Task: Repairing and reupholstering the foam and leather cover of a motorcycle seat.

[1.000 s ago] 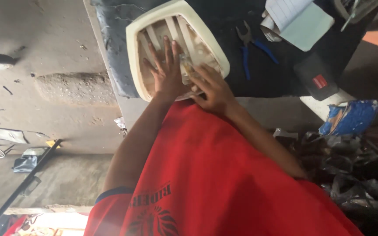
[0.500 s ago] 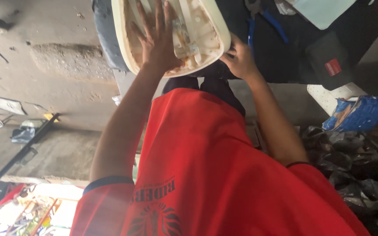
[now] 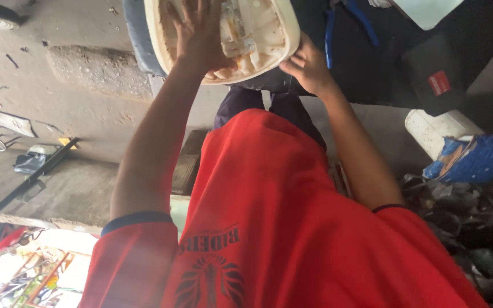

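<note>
The person's left hand (image 3: 201, 35) lies spread, palm down, inside a cream-coloured ribbed plastic shell (image 3: 269, 43), fingers flat against its inner ribs rather than clenched. The right hand (image 3: 309, 67) grips the shell's lower rim, thumb and fingers closed on the edge. The shell rests hollow side up on a dark work surface (image 3: 395, 63), above the person's red shirt (image 3: 292, 228). Blue-handled pliers (image 3: 346, 17) lie just beside it. A white bucket (image 3: 440, 130) stands further right, touched by a crumpled blue bag (image 3: 480, 157).
</note>
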